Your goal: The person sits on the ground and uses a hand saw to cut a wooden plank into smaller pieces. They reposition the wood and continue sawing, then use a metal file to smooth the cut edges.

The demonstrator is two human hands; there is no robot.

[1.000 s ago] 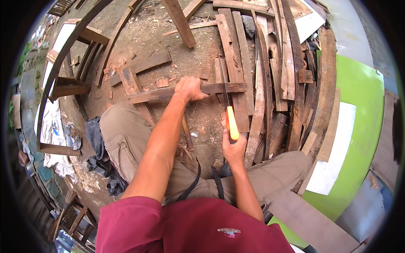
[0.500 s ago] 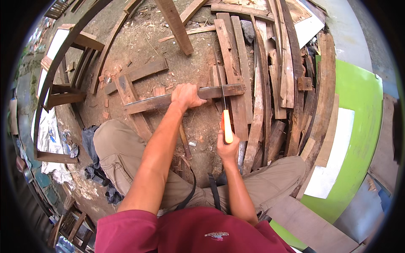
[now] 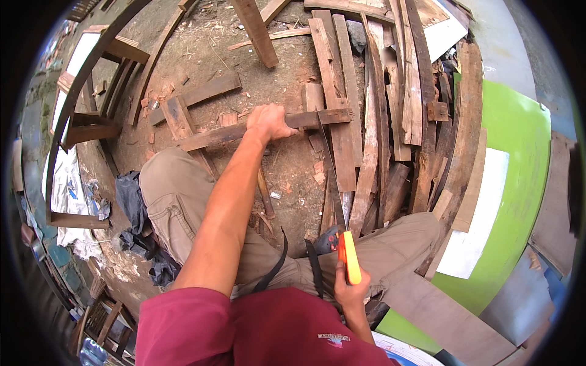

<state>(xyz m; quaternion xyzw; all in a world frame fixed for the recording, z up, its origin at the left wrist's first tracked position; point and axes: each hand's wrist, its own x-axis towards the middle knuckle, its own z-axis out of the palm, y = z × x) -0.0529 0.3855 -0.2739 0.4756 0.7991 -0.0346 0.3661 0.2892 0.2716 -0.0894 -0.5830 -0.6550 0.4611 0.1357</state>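
Note:
My left hand (image 3: pixel 268 124) is closed around a long, dark wooden bar (image 3: pixel 213 138), pressing it down from above. The bar lies crosswise over other timber: a plank (image 3: pixel 177 114) near its left end and boards (image 3: pixel 343 149) under its right part. In my right hand (image 3: pixel 352 287), close to my right knee, is the yellow and orange handle of a handsaw (image 3: pixel 349 259). The saw's blade slants away from me, and its far end meets the bar near the bar's right end. Between my legs lies a slim wooden stick (image 3: pixel 265 192), partly hidden.
Long weathered planks (image 3: pixel 378 122) are piled to the right. Past them lie a green sheet (image 3: pixel 513 158) and a white panel (image 3: pixel 473 213). A wooden frame (image 3: pixel 91 131) stands at the left, and a wooden post (image 3: pixel 256 33) at the far side. Wood chips litter the dirt floor.
My right hand has drawn the saw back toward my body and slightly right, so more blade shows on my side of the bar. My left hand still holds the bar.

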